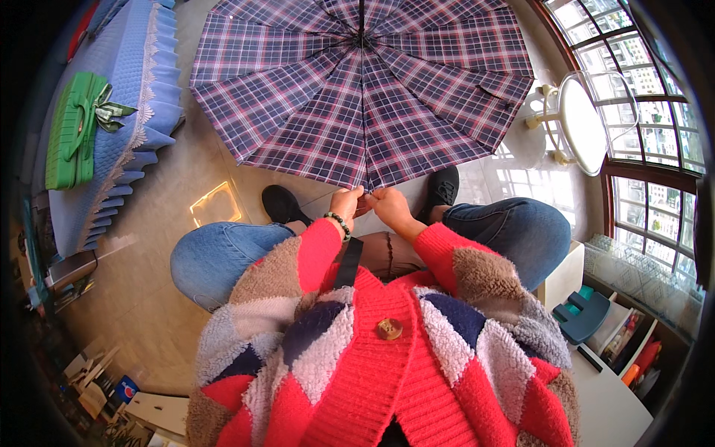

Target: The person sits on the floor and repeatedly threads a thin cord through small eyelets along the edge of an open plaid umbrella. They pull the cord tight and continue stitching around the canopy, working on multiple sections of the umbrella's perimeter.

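Note:
A large plaid umbrella (298, 112) in navy, white and red is spread wide in front of me, with a black rod (361, 22) at its middle. At the tip of its nearest panel, my left hand (345, 204) pinches the edge with fingers closed. Right beside it, almost touching, my right hand (392, 208) is also closed on that edge. The fingers hide whatever small part lies between them. A beaded bracelet (339, 223) circles my left wrist.
A bed with a blue ruffled cover (141, 97) stands at left, holding a green case (74, 134). To the right are a round white-topped stand (582, 125) and barred windows (640, 112). A white table (603, 395) and an open drawer (622, 339) sit at lower right.

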### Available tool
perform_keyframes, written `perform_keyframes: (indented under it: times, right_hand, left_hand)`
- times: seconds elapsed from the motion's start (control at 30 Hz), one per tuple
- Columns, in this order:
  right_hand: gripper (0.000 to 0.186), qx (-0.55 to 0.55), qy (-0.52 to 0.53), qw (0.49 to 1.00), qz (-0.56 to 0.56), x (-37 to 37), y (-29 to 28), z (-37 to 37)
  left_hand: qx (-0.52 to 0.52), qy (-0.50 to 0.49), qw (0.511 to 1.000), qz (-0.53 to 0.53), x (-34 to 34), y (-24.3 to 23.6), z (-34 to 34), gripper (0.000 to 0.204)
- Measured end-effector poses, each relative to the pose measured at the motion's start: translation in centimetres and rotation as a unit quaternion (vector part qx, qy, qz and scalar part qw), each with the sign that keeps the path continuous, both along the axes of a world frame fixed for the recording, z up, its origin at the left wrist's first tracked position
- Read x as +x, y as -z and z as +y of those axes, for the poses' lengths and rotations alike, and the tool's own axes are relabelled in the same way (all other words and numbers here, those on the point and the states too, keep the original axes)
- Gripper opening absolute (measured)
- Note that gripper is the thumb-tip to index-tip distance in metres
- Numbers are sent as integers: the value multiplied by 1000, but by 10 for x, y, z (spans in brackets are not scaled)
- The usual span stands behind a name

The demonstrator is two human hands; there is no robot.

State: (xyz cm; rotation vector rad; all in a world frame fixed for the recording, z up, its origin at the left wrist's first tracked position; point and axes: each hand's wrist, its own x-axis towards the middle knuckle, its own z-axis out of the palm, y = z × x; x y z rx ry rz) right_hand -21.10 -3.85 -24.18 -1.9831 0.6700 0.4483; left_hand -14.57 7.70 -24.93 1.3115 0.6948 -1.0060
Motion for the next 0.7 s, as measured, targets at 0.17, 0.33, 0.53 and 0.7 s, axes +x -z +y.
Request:
perform_keyframes:
  times: [0.17,0.33,0.53,0.7]
  right_hand:
    - [25,18,-62,998,24,1,5,-10]
    - [24,5,-30,1000,-8,7,5,-16]
    - [24,-51,-20,998,-22,11,0,-15]
    - [24,-83,-10,995,-58,12,-3,-17]
  left_hand:
    - [57,59,997,-3,6,21,9,15]
    - [40,21,999,-25,10,35,10,16]
    - [-8,-1,999,-33,15,38,6,15]
    - [30,-51,998,-28,21,45,5,13]
